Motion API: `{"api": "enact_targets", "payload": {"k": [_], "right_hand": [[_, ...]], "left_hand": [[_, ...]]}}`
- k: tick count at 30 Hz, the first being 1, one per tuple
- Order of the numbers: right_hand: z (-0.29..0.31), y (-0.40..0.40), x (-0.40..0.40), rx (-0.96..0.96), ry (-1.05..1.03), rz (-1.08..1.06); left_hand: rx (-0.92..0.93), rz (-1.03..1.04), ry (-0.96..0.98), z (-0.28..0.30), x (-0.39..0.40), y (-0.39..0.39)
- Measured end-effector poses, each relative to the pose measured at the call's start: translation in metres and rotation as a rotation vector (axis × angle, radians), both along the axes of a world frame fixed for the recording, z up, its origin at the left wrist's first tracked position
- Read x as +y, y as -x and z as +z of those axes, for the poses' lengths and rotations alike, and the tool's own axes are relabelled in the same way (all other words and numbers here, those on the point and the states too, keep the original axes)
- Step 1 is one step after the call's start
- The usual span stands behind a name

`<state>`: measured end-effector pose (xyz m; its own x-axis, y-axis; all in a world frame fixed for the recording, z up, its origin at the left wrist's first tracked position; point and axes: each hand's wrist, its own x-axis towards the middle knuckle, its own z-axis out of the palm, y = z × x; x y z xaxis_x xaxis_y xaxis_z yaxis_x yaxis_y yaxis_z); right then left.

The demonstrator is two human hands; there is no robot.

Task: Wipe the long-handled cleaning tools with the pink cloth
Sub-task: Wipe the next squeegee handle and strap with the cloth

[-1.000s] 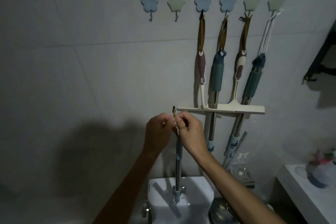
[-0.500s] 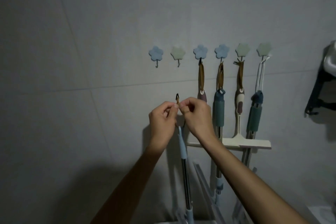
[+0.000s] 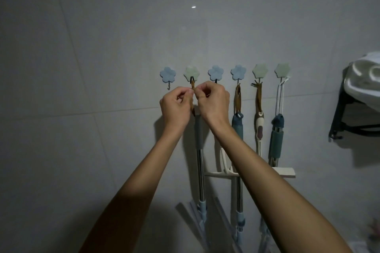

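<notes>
Both hands are raised to the wall. My left hand (image 3: pixel 176 107) and my right hand (image 3: pixel 212 100) pinch the brown hanging strap (image 3: pixel 193 86) of a long-handled tool (image 3: pixel 199 150), whose black loop sits at the pale green flower hook (image 3: pixel 191 73). The tool has a grey grip and a steel shaft, and it hangs straight down between my forearms. Several other long-handled tools hang to the right: a teal-gripped one (image 3: pixel 237 127), a cream squeegee (image 3: pixel 259 129) and another teal one (image 3: pixel 276 141). No pink cloth is in view.
A row of flower-shaped hooks runs along the tiled wall; the leftmost blue hook (image 3: pixel 167 75) holds nothing. A black wall shelf (image 3: pixel 347 117) with white fabric on it juts out at the right edge. A cream squeegee blade (image 3: pixel 284 172) crosses behind my right forearm.
Both hands have lifted the tool by its strap from low over the white fixture up to the green hook. The view has tilted upward with them.
</notes>
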<state>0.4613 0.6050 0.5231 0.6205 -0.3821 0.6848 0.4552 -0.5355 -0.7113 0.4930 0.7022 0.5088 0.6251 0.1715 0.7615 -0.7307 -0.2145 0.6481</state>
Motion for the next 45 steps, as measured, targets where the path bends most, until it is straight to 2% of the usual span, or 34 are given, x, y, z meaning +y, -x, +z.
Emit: {"api": "enact_targets", "payload": {"k": [4, 9, 14, 24, 29, 33, 38, 45], "right_hand": [[0.009, -0.014, -0.002, 0.01, -0.029, -0.014], [-0.008, -0.026, -0.003, 0.058, -0.071, -0.036], [-0.02, -0.041, -0.005, 0.043, -0.022, -0.033], [0.004, -0.071, -0.01, -0.031, 0.007, -0.03], [0.004, -0.079, -0.01, -0.001, 0.04, -0.066], [-0.013, -0.08, -0.007, 0.024, 0.067, -0.113], [-0.024, -0.073, -0.001, 0.05, 0.093, -0.129], [-0.066, -0.042, -0.007, 0.059, 0.207, -0.13]], "left_hand": [[-0.009, 0.053, -0.048, 0.01, -0.003, -0.014], [0.054, 0.08, -0.114, -0.005, -0.003, -0.029], [0.057, 0.076, -0.104, -0.016, -0.003, -0.04], [0.006, 0.21, -0.075, 0.009, -0.013, -0.061], [-0.045, 0.335, -0.236, 0.004, -0.013, -0.075], [-0.077, 0.362, -0.282, -0.014, -0.013, -0.074], [-0.002, 0.32, -0.253, -0.019, -0.012, -0.064], [0.132, 0.353, -0.382, -0.058, 0.006, -0.034]]}}
